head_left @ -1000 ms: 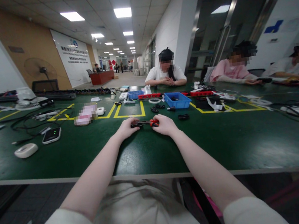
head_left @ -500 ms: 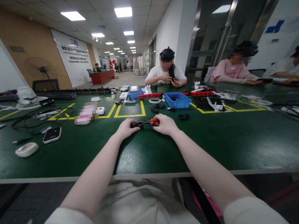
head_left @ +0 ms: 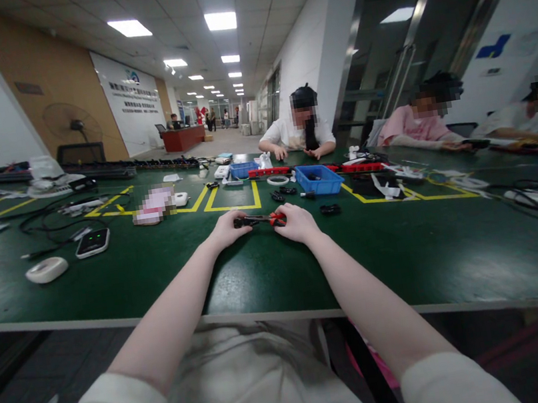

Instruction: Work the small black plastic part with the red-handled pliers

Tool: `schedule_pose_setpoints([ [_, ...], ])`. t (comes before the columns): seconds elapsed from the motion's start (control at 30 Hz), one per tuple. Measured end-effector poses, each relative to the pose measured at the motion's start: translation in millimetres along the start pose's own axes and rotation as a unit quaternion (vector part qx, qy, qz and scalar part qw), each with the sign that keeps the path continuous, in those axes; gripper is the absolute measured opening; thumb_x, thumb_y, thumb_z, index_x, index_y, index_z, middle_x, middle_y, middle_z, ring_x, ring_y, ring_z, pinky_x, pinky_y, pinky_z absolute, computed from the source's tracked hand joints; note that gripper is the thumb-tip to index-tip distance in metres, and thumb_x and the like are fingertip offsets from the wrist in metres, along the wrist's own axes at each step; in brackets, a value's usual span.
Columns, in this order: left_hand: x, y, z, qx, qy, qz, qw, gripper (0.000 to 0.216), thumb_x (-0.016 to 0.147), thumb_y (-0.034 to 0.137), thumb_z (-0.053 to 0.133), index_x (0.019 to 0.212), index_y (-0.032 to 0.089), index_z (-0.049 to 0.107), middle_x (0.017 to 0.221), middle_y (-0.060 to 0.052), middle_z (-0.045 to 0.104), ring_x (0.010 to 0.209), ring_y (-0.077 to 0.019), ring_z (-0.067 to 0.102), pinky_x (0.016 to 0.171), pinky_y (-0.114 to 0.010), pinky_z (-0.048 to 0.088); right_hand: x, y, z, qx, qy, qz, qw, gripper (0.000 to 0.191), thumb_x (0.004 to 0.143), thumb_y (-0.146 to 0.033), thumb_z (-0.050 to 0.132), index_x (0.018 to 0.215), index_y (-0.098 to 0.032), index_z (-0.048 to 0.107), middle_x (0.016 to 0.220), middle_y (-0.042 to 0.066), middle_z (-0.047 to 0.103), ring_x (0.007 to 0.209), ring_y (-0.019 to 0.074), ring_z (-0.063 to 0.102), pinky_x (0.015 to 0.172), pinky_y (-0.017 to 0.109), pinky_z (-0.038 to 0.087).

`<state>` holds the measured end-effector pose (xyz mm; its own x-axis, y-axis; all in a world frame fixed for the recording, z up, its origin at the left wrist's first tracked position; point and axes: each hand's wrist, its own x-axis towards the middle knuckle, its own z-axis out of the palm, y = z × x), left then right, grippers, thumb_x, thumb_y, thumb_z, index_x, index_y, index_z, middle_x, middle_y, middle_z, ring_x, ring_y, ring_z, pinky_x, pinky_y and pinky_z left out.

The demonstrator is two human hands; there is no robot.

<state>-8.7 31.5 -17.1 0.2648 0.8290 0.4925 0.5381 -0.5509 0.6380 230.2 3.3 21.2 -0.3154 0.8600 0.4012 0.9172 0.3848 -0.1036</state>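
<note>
Green table (head_left: 422,249) is carrying everything; a blue bin (head_left: 327,187) is standing on it, small dark bits lying inside. Near side of the bin, slightly left: both hands are working close together, tips facing. Left hand (head_left: 225,230) is pinching a black piece (head_left: 242,222), thumb and fingers narrow around it. Right hand (head_left: 299,224) is gripping a tool (head_left: 279,219) by its red-and-black handle, fingers curling around it. Tool is lying level, grey shaft pointing at the black piece; cannot tell whether the two are touching. Tool type is too small to tell.

Black clips (head_left: 331,209) are lying just in front of the bin; more dark clips (head_left: 278,196) are lying just left of it. White ring (head_left: 278,180) is lying left of the bin too, beyond those. Red strip (head_left: 357,167) is running right of the bin. Blue tray (head_left: 244,171) is sitting farther back, left of the bin. White case (head_left: 180,200) and handset (head_left: 93,242) are lying well left of the bin. Person in white (head_left: 296,131) is sitting beyond the bin, hands showing at the table; person in pink (head_left: 413,120) is sitting beyond it, to the right.
</note>
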Motion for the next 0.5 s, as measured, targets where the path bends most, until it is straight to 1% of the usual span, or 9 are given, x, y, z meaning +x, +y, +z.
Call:
schedule_pose_setpoints([
  [0.17,0.1,0.8,0.2,-0.004,0.005,-0.012,1.000,0.032,0.070,0.028,0.078,0.098,0.016,0.068,0.099,-0.008,0.069,0.091,-0.0231,0.065,0.085,-0.038,0.053,0.7,0.2,-0.5,-0.016,0.003,-0.003,1.000,0.026,0.079,-0.035,0.063,0.101,-0.022,0.063,0.106,0.007,0.064,0.095,0.0233,0.059,0.076,0.032,0.042],
  [0.37,0.1,4.0,-1.5,0.000,0.010,-0.020,1.000,0.027,0.069,0.027,0.077,0.092,0.016,0.068,0.095,-0.006,0.069,0.087,-0.0228,0.065,0.082,-0.038,0.052,1.1,1.3,-0.2,-0.027,0.001,0.002,1.000,0.029,0.078,-0.036,0.064,0.104,-0.022,0.063,0.107,0.007,0.064,0.095,0.0238,0.058,0.076,0.032,0.042],
  [0.5,0.1,4.5,-2.0,0.001,0.012,-0.021,1.000,0.027,0.068,0.026,0.078,0.091,0.017,0.068,0.095,-0.006,0.069,0.088,-0.0225,0.065,0.083,-0.037,0.052,1.0,1.4,-0.9,-0.032,-0.001,0.005,0.999,0.030,0.079,-0.036,0.063,0.105,-0.022,0.063,0.108,0.007,0.064,0.096,0.0235,0.058,0.076,0.032,0.042],
])
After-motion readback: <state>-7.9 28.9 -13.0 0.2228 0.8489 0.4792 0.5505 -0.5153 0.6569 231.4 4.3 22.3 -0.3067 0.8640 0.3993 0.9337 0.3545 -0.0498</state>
